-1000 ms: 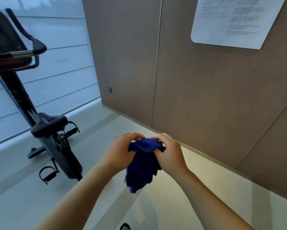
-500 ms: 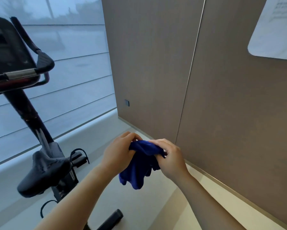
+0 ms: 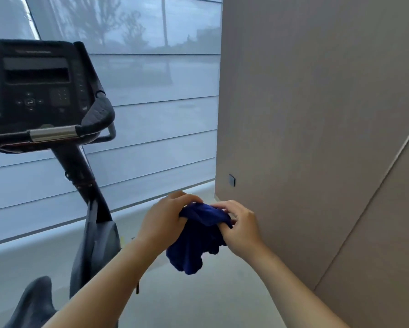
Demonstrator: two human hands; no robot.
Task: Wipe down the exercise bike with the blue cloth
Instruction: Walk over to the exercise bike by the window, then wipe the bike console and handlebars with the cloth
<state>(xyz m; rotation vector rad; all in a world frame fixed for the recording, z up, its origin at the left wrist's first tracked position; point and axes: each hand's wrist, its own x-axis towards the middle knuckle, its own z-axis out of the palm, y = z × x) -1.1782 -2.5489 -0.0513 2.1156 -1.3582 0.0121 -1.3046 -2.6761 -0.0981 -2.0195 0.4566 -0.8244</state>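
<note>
A bunched blue cloth (image 3: 194, 242) hangs in front of me, gripped from both sides. My left hand (image 3: 165, 221) holds its left part and my right hand (image 3: 240, 227) pinches its right edge. The black exercise bike (image 3: 80, 176) stands to the left, apart from the cloth. Its console (image 3: 33, 86) sits high at the left, with a padded handlebar (image 3: 99, 114) and a silver grip bar (image 3: 53, 133) below it. The saddle (image 3: 33, 301) shows at the lower left, partly behind my left forearm.
A beige panelled wall (image 3: 317, 114) fills the right side, with a small socket (image 3: 231, 180) low on it. A large window with pale horizontal blinds (image 3: 156, 119) runs behind the bike above a low ledge (image 3: 56, 242). Pale floor (image 3: 210, 299) lies below my hands.
My view has swung left and upward: the bike's console and handlebar now loom close at the left, and the wall notice has left the frame. Both hands still hold the cloth.
</note>
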